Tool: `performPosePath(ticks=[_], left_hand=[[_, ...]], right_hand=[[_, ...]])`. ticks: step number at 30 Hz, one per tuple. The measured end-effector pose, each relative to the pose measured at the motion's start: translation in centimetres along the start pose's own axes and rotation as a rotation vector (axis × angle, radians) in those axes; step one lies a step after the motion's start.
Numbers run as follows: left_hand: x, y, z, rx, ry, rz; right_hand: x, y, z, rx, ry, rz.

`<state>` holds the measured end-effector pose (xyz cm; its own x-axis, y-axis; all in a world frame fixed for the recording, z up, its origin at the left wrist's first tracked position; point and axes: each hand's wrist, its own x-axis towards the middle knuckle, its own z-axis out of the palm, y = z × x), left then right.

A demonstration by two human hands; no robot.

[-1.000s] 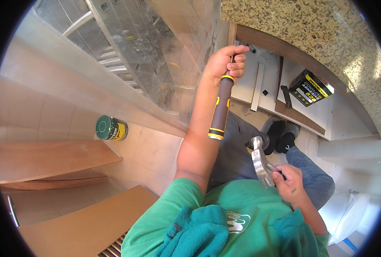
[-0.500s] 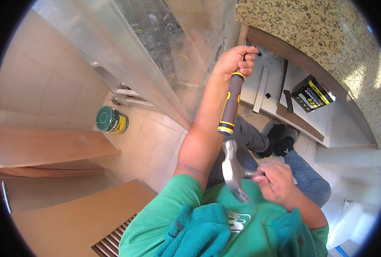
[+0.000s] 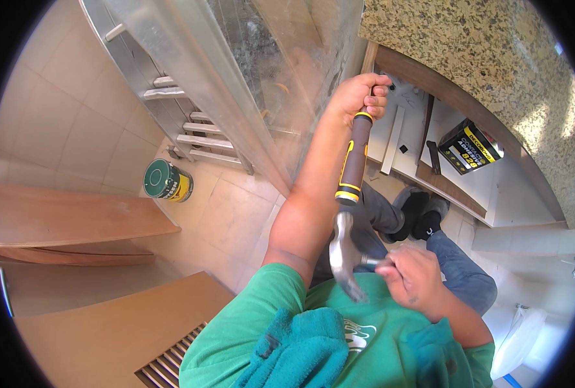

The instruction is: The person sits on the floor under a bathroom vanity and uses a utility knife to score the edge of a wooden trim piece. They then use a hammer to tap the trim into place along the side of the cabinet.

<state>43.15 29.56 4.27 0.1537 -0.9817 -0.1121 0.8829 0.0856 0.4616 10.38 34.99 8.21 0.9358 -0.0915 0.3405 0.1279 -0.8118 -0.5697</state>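
My left hand (image 3: 362,96), on a straight arm, is closed round the far end of a chisel-like tool (image 3: 354,152). Its thick dark-grey handle has yellow rings, and the butt points back toward me; the working end is hidden in and beyond my fist, beside the cabinet's wooden edge (image 3: 369,58). Close to my shirt, my right hand (image 3: 415,277) grips a claw hammer (image 3: 343,252) by its handle. The metal head lies just nearer me than the butt, with a small gap showing between them.
On the right, under a speckled stone counter (image 3: 455,29), an open cabinet holds a black-and-yellow adhesive can (image 3: 469,145) and loose strips. An aluminium ladder (image 3: 206,141) and a green-lidded tin (image 3: 164,180) stand left. Wooden panels (image 3: 119,323) lie lower left. My legs stretch below the cabinet.
The hammer and right hand have shifted slightly left, and the hammer head is less blurred. My left hand keeps its grip. More of the ladder shows as the view shifts.
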Motion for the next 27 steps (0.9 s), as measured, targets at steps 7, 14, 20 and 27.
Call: performPosePath(ticks=[7,14,20,27], left_hand=[[0.2,0.2,-0.2,0.023,-0.025,-0.016],[0.1,0.4,-0.7,0.009,-0.058,-0.03],[0.5,-0.4,-0.5,-0.009,0.002,0.018],[1.0,-3.0,1.7,0.055,0.19,0.229]], right_hand=[[0.4,-0.5,0.0,-0.019,0.008,0.105],[0.6,-0.6,-0.1,0.076,0.062,0.178],[-1.4,0.1,-0.8,0.13,0.074,0.204],[-8.4,3.3,-1.7,0.16,0.324,0.609]])
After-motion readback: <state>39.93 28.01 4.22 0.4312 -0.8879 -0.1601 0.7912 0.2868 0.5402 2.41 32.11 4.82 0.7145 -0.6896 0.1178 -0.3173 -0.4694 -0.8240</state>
